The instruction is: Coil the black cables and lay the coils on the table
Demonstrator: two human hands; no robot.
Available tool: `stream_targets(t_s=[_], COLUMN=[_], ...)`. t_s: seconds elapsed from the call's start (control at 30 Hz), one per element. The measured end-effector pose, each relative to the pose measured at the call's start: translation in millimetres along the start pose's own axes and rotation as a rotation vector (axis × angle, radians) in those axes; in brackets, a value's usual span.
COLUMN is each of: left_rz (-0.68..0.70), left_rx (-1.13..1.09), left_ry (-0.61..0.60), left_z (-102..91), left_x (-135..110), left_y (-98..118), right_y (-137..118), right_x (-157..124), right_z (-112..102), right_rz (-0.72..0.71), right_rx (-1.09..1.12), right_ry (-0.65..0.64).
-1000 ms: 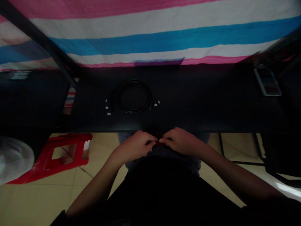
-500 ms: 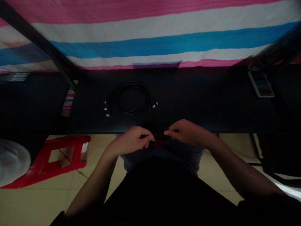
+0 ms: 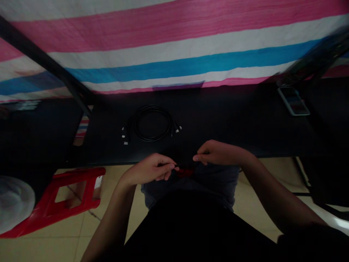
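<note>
My left hand (image 3: 152, 170) is pinched shut at the front edge of the black table, its thumb pressed to the index finger. A thin dark strand (image 3: 177, 166) sticks out of those fingertips toward the right; its exact kind is too dark to tell. My right hand (image 3: 215, 153) is also closed in a pinch, a short gap away and slightly higher. Whatever sits in its fingertips is lost in the dark. Beyond the left hand, a coiled black cable (image 3: 151, 140) lies on the table, with several pale-tipped ends at both sides.
A phone (image 3: 294, 102) lies at the right of the black table (image 3: 231, 120). Striped cloth (image 3: 174, 40) hangs behind. Left of me stand a red stool (image 3: 79, 193) and a pale, round, plastic-looking thing (image 3: 15, 203). A dark post (image 3: 54, 69) rises at the left.
The view has tilted up a little, so the table sits lower in the picture. My hands are slightly farther apart, and the strand at my left fingertips shows more clearly. The coiled cable stays put.
</note>
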State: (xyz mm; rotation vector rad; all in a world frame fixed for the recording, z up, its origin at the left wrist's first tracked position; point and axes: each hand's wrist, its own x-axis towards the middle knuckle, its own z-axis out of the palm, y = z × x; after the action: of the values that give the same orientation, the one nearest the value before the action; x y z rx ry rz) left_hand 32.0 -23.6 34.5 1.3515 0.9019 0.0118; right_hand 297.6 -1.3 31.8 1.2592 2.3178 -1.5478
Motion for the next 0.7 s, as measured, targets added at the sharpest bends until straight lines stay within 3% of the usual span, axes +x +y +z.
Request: stream_targets(t_s=[0.17, 0.27, 0.43, 0.6, 0.7], left_rz=[0.035, 0.041, 0.022, 0.078, 0.062], left_rx=[0.129, 0.096, 0.009, 0.199, 0.125], left_ry=[-0.042, -0.034, -0.024, 0.061, 0.071], left_z=[7.7, 11.4, 4.9, 6.4, 7.2], left_x=[13.1, 16.3, 9.8, 16.1, 16.0], left_y=[9.4, 7.6, 7.5, 17.6, 16.6], right_y=[-4.2, -7.0, 3.1, -0.6, -0.4], right_x=[12.1, 11.4, 0.7, 9.1, 9.5], right_z=[6.0, 6.6, -11.6, -0.2, 0.5], right_rz=[-0.107, -0.083, 0.004, -0.130, -0.153], right_rx=[0.067, -0.042, -0.084, -0.024, -0.054], right_ry=[-0.081, -0.041, 0.012, -0.001, 0.017])
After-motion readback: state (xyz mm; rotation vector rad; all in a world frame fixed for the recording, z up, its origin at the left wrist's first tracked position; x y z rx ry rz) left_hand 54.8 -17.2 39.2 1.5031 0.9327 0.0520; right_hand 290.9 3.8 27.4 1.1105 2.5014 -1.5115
